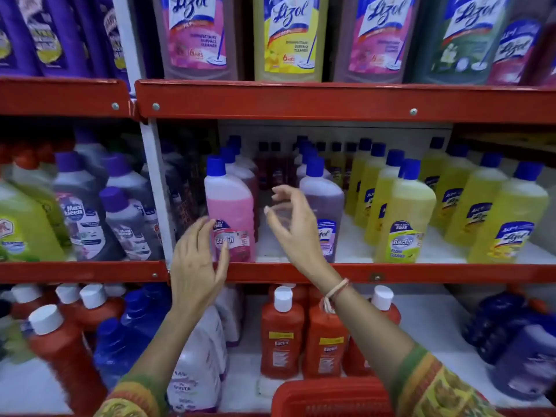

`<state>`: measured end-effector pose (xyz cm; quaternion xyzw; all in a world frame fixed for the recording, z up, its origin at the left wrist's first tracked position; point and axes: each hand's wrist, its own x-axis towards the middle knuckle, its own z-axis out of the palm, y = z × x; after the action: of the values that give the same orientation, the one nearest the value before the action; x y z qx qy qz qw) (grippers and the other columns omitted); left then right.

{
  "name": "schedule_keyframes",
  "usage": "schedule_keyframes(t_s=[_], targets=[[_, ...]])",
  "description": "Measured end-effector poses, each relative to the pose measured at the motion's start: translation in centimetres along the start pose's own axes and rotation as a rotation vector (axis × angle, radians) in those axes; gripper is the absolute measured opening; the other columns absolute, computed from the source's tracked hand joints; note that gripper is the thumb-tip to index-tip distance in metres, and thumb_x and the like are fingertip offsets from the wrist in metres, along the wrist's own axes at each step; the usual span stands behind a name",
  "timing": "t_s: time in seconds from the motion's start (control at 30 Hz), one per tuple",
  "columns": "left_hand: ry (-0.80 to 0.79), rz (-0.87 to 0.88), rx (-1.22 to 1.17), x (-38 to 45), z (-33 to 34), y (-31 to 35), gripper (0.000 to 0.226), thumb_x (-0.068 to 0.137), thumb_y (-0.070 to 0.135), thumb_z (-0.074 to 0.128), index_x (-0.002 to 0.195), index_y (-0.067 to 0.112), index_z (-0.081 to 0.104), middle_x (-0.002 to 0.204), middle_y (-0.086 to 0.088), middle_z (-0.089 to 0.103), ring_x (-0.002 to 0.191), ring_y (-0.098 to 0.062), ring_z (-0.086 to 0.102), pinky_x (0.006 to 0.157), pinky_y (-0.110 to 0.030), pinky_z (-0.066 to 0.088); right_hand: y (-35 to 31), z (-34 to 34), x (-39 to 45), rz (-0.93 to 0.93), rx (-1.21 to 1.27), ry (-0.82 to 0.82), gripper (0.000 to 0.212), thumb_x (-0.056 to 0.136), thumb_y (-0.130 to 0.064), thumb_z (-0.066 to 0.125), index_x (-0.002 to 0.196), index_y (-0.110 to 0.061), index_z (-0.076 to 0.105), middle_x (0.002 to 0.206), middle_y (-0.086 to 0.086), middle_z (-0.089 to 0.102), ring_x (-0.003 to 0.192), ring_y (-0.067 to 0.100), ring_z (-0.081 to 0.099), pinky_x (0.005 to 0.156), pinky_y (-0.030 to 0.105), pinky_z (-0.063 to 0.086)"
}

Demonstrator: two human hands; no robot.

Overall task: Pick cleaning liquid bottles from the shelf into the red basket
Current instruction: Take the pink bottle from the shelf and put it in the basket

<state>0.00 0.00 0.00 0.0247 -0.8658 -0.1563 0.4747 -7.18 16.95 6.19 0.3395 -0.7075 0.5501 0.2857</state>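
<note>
Head view: two hands reaching at the middle shelf [331, 273].
Left hand [195, 266] and right hand [296, 224], both released, are flanking the pink bottle [230, 215] at the shelf's front edge.

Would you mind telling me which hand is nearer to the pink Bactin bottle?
Left. The left hand is open against the pink Bactin bottle, at its label; the right hand is open beside the bottle, across a gap.

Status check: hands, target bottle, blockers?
Left hand open, fingertips at pink bottle. Right hand open, empty, in gap beside purple bottle. Red basket below, contents unseen. Nothing blocking.
</note>
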Motion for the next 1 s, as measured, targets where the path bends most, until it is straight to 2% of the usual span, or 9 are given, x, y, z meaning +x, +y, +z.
schedule_keyframes(t_s=[0.1, 0.17, 0.27, 0.33, 0.4, 0.57, 0.67, 0.8, 1.0], targets=[[-0.057, -0.106, -0.033, -1.7, 0.9, -2.8, 0.051, 0.093, 0.036, 0.042, 0.132, 0.004, 0.043, 0.136, -0.017, 0.05, 0.124, -0.031, 0.046, 0.104, -0.047, 0.039, 1.0, 2.8, 0.4, 0.226, 0.058, -0.224, 0.054, 0.084, -0.026, 0.071, 0.129, -0.013, 0.045, 0.125, 0.007, 0.059, 0.105, 0.017, 0.062, 0.086, 0.029, 0.055], [-0.142, -0.097, 0.02, -2.8, 1.7, -4.4, 0.052, 0.093, 0.039, 0.037, 0.129, 0.002, 0.047, 0.132, -0.017, 0.054, 0.122, -0.032, 0.049, 0.105, -0.051, 0.037, 1.9, 4.9, 0.8, 0.392, 0.134, -0.301, 0.068, 0.074, -0.034, 0.079, 0.13, -0.016, 0.045, 0.125, 0.007, 0.062, 0.108, 0.018, 0.063, 0.093, 0.036, 0.054], [-0.218, -0.018, 0.118, -2.8, 2.3, -5.5, 0.051, 0.095, 0.043, 0.032, 0.122, 0.006, 0.054, 0.126, -0.012, 0.059, 0.121, -0.027, 0.051, 0.112, -0.051, 0.027, 2.9, 7.0, 1.2, 0.551, 0.264, -0.33, 0.079, 0.056, -0.043, 0.087, 0.121, -0.018, 0.052, 0.117, 0.007, 0.069, 0.103, 0.02, 0.068, 0.093, 0.046, 0.055], [-0.248, 0.008, 0.159, -2.8, 2.6, -5.9, 0.05, 0.096, 0.044, 0.032, 0.121, 0.008, 0.055, 0.125, -0.01, 0.059, 0.122, -0.026, 0.05, 0.115, -0.051, 0.021, 3.2, 7.9, 1.0, 0.588, 0.333, -0.303, 0.071, 0.059, -0.031, 0.089, 0.119, -0.014, 0.056, 0.113, 0.011, 0.071, 0.101, 0.024, 0.07, 0.09, 0.049, 0.056], [-0.278, 0.009, 0.183, -2.9, 2.8, -6.1, 0.051, 0.095, 0.046, 0.034, 0.123, 0.008, 0.054, 0.126, -0.011, 0.058, 0.124, -0.027, 0.048, 0.115, -0.052, 0.019, 3.2, 8.4, 0.5, 0.569, 0.352, -0.231, 0.065, 0.061, -0.027, 0.089, 0.117, -0.015, 0.058, 0.111, 0.009, 0.072, 0.099, 0.023, 0.07, 0.088, 0.049, 0.057], [-0.322, 0.012, 0.195, -2.8, 2.6, -6.5, 0.059, 0.094, 0.054, 0.03, 0.125, 0.01, 0.052, 0.128, -0.011, 0.057, 0.126, -0.027, 0.046, 0.115, -0.051, 0.019, 0.8, 8.0, -0.9, 0.374, 0.142, -0.023, 0.053, 0.06, -0.047, 0.085, 0.102, -0.039, 0.053, 0.099, -0.008, 0.069, 0.092, 0.015, 0.068, 0.077, 0.043, 0.059], [-0.339, -0.004, 0.21, -2.6, 2.6, -6.3, 0.064, 0.093, 0.058, 0.028, 0.124, 0.008, 0.054, 0.127, -0.013, 0.058, 0.125, -0.029, 0.047, 0.114, -0.052, 0.018, -1.5, 6.6, -1.2, 0.221, -0.008, 0.071, 0.054, 0.065, -0.051, 0.081, 0.104, -0.03, 0.05, 0.095, -0.005, 0.066, 0.085, 0.017, 0.065, 0.069, 0.043, 0.057], [-0.371, -0.036, 0.202, -2.5, 2.7, -4.7, 0.067, 0.093, 0.06, 0.024, 0.121, 0.01, 0.057, 0.126, -0.012, 0.06, 0.124, -0.028, 0.049, 0.114, -0.051, 0.012, -3.3, 4.4, -1.9, 0.104, -0.155, 0.19, 0.063, 0.068, -0.053, 0.078, 0.117, -0.026, 0.05, 0.106, -0.004, 0.064, 0.091, 0.016, 0.063, 0.069, 0.04, 0.058], [-0.451, -0.012, 0.166, -2.5, 4.4, -1.3, 0.067, 0.094, 0.062, 0.017, 0.121, 0.017, 0.057, 0.127, -0.008, 0.061, 0.125, -0.026, 0.05, 0.111, -0.057, 0.006, -5.2, 1.1, -3.3, 0.035, -0.283, 0.234, 0.071, 0.066, -0.055, 0.078, 0.12, -0.021, 0.049, 0.106, -0.001, 0.065, 0.086, 0.011, 0.06, 0.061, 0.011, 0.047]])
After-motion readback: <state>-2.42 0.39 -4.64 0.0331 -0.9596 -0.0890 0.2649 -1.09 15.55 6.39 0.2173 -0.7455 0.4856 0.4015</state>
